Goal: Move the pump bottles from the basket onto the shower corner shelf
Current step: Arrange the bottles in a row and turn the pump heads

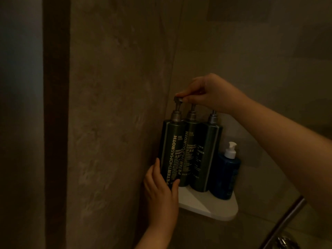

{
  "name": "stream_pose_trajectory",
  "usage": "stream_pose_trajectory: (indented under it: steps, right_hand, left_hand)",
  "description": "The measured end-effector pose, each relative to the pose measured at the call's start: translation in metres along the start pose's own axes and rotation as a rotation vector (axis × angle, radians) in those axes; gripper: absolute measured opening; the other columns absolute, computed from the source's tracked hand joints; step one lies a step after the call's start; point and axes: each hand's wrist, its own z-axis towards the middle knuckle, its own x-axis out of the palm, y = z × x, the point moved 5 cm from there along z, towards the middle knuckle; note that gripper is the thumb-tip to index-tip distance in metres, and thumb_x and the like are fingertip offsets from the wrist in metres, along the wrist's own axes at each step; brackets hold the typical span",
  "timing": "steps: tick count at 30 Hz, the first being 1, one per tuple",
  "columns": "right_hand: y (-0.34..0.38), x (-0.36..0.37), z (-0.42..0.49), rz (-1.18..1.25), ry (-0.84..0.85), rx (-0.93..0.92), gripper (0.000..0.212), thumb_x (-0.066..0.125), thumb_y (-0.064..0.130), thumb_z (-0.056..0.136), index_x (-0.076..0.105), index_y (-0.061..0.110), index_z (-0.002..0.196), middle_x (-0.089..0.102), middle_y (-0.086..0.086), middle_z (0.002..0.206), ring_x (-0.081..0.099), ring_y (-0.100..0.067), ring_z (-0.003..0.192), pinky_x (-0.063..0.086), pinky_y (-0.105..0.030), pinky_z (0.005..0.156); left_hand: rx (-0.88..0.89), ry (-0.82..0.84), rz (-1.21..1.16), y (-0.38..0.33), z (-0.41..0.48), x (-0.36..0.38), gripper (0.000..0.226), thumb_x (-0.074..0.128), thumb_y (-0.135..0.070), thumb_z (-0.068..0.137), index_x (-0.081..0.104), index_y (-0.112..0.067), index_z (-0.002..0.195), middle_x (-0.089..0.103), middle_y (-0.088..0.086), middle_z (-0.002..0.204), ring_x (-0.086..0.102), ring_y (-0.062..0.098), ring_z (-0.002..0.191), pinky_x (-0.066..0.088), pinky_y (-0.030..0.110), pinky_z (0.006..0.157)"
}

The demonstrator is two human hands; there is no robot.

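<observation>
Three tall dark green pump bottles stand side by side on the white corner shelf (212, 207). The leftmost one, the shampoo bottle (171, 150), sits at the shelf's left edge against the wall. My left hand (161, 189) grips its lower body from the left. My right hand (206, 95) reaches in from the right and pinches its grey pump head (178, 100). The conditioner bottle (188, 151) and the cleanser bottle (206, 155) stand upright to its right. The basket is not in view.
A smaller blue bottle with a white pump (227, 175) stands at the shelf's right end. Stone-look walls meet in the corner behind the bottles. A metal rail (285, 221) and a chrome fitting (285, 242) show at the lower right. A dark vertical frame (55, 123) runs down the left.
</observation>
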Motion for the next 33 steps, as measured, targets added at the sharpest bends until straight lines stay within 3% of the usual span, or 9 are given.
stream_pose_trajectory:
  steps: [4, 8, 11, 16, 19, 22, 26, 29, 33]
  right_hand:
    - [0.0, 0.001, 0.0, 0.004, -0.022, -0.011, 0.023, 0.07, 0.016, 0.082, 0.072, 0.021, 0.104, 0.058, 0.015, 0.078, 0.056, 0.001, 0.077, 0.042, -0.011, 0.073]
    - [-0.001, 0.003, 0.0, 0.002, -0.033, -0.007, 0.023, 0.07, 0.016, 0.083, 0.072, 0.017, 0.105, 0.063, 0.009, 0.083, 0.058, -0.004, 0.079, 0.044, -0.015, 0.076]
    - [-0.002, 0.004, -0.002, 0.031, -0.045, -0.005, 0.024, 0.069, 0.014, 0.084, 0.072, 0.019, 0.107, 0.059, 0.015, 0.083, 0.058, 0.001, 0.076, 0.044, -0.009, 0.071]
    - [-0.003, 0.008, -0.008, -0.022, -0.047, -0.033, 0.034, 0.066, 0.01, 0.085, 0.066, 0.024, 0.116, 0.059, 0.011, 0.097, 0.059, 0.002, 0.084, 0.046, -0.007, 0.076]
    - [-0.005, 0.009, -0.017, 0.022, -0.183, -0.025, 0.039, 0.064, 0.006, 0.084, 0.061, 0.023, 0.12, 0.06, 0.006, 0.105, 0.06, -0.003, 0.089, 0.05, -0.015, 0.081]
    - [-0.008, 0.008, -0.033, 0.02, -0.339, -0.002, 0.024, 0.061, 0.006, 0.085, 0.066, 0.022, 0.102, 0.064, 0.004, 0.095, 0.062, -0.005, 0.085, 0.054, -0.028, 0.08]
    - [0.0, 0.024, -0.056, -0.184, -0.262, -0.15, 0.014, 0.06, 0.009, 0.085, 0.067, 0.012, 0.097, 0.062, -0.003, 0.09, 0.06, -0.017, 0.08, 0.052, -0.041, 0.068]
    - [0.007, 0.039, -0.068, -0.296, -0.211, -0.253, 0.019, 0.063, 0.015, 0.086, 0.068, 0.012, 0.103, 0.064, -0.003, 0.095, 0.061, -0.02, 0.087, 0.053, -0.041, 0.068]
    - [0.009, 0.051, -0.073, -0.299, -0.235, -0.251, 0.023, 0.066, 0.018, 0.085, 0.069, 0.013, 0.107, 0.066, -0.003, 0.099, 0.061, -0.019, 0.09, 0.054, -0.038, 0.07]
  left_hand:
    - [0.008, 0.0, 0.019, 0.0, 0.001, 0.0, 0.082, 0.076, -0.022, 0.074, 0.032, -0.002, 0.14, 0.047, 0.02, 0.127, 0.053, 0.033, 0.11, 0.041, 0.036, 0.089]
    - [0.011, 0.005, 0.024, 0.001, 0.001, 0.001, 0.082, 0.076, -0.023, 0.074, 0.031, -0.002, 0.14, 0.047, 0.02, 0.127, 0.052, 0.032, 0.111, 0.04, 0.035, 0.089]
    - [0.014, 0.011, 0.024, 0.001, 0.0, 0.0, 0.083, 0.075, -0.024, 0.075, 0.029, -0.004, 0.141, 0.046, 0.02, 0.129, 0.051, 0.032, 0.113, 0.04, 0.035, 0.091]
    - [0.02, 0.011, 0.028, 0.001, 0.001, -0.001, 0.082, 0.075, -0.024, 0.075, 0.029, -0.004, 0.141, 0.046, 0.02, 0.13, 0.051, 0.032, 0.114, 0.039, 0.035, 0.092]
    - [0.022, 0.01, 0.03, 0.002, 0.001, -0.001, 0.081, 0.074, -0.024, 0.076, 0.029, -0.003, 0.141, 0.045, 0.02, 0.13, 0.05, 0.032, 0.114, 0.041, 0.037, 0.093]
    - [0.026, 0.01, 0.036, 0.002, 0.002, -0.001, 0.082, 0.075, -0.023, 0.075, 0.03, -0.002, 0.14, 0.047, 0.02, 0.129, 0.051, 0.032, 0.113, 0.042, 0.037, 0.091]
    - [0.03, 0.006, 0.041, 0.003, 0.002, 0.0, 0.082, 0.076, -0.024, 0.074, 0.032, -0.001, 0.14, 0.048, 0.021, 0.127, 0.052, 0.033, 0.112, 0.043, 0.039, 0.091]
    - [0.03, 0.003, 0.044, 0.004, 0.003, 0.0, 0.082, 0.077, -0.023, 0.072, 0.035, 0.0, 0.138, 0.049, 0.021, 0.126, 0.054, 0.034, 0.11, 0.044, 0.038, 0.09]
    - [0.04, -0.004, 0.058, 0.004, 0.002, -0.001, 0.082, 0.076, -0.024, 0.073, 0.034, 0.001, 0.139, 0.048, 0.021, 0.127, 0.053, 0.034, 0.112, 0.045, 0.039, 0.091]
